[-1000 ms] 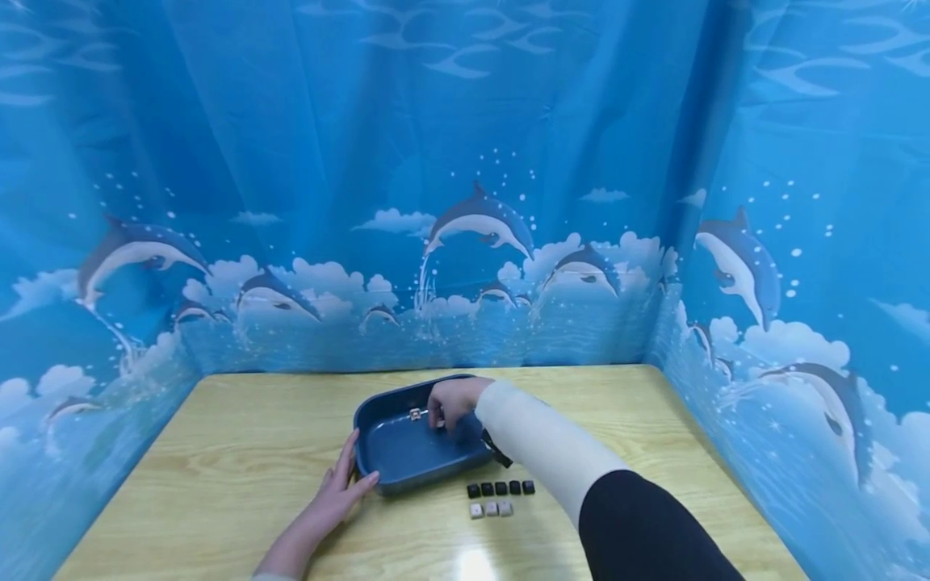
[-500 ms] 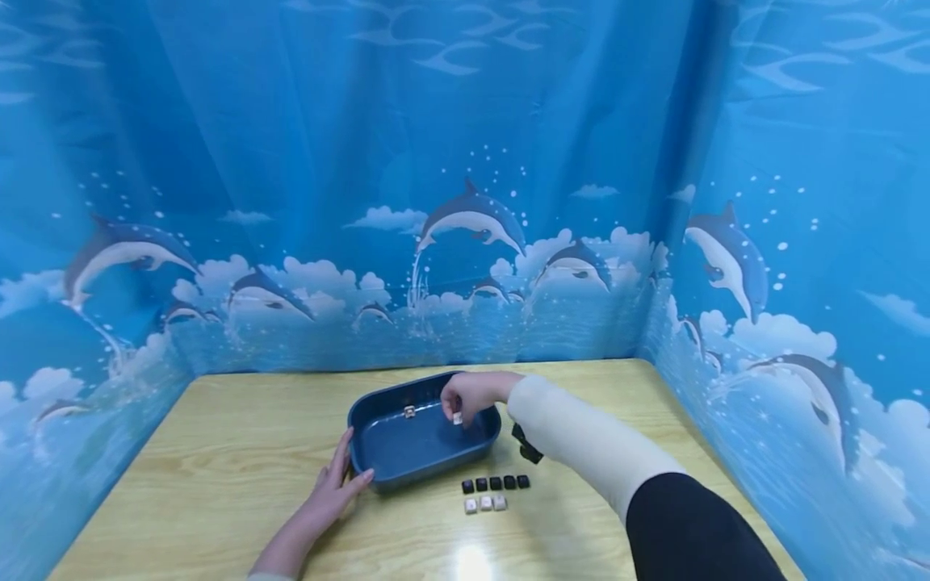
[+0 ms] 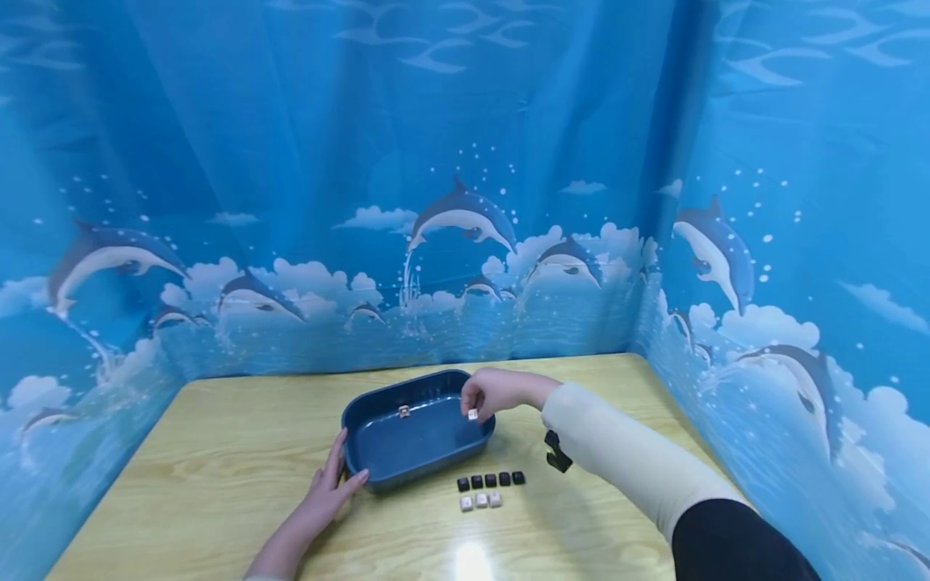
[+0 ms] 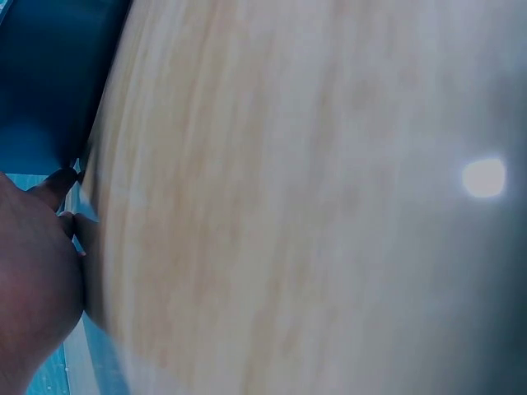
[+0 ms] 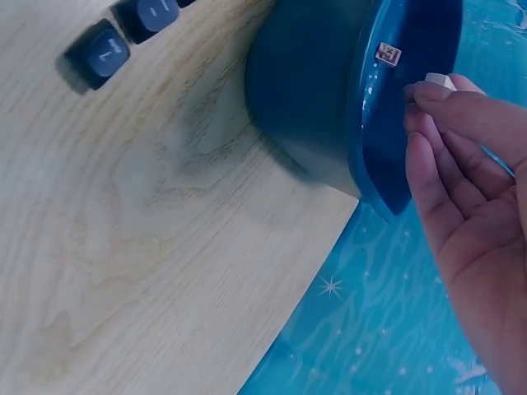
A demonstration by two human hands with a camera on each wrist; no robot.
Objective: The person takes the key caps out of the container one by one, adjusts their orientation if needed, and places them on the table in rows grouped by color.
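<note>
A deep blue oval-cornered basin (image 3: 414, 470) stands on the table. My left hand (image 3: 320, 496) rests against its near left corner, thumb on the front wall and fingers along the left side. In the left wrist view only part of this left hand (image 4: 37, 271) shows beside the basin wall. Over the basin's right end, my right hand (image 3: 501, 389) pinches a white keycap (image 3: 473, 415) between thumb and fingertips. Inside the basin lies another light keycap (image 3: 404, 411), its hollow underside showing in the right wrist view.
In front of the basin is a row of several black keycaps (image 3: 490, 480). A shorter row of three white keycaps (image 3: 481, 501) lies nearer. The wooden table (image 3: 218, 452) ends at a blue dolphin-printed curtain (image 3: 327, 202) behind and on the sides.
My right hand has risen from the basin floor and moved right, with the white keycap now showing in its fingertips. The left hand stays at the basin's corner.
</note>
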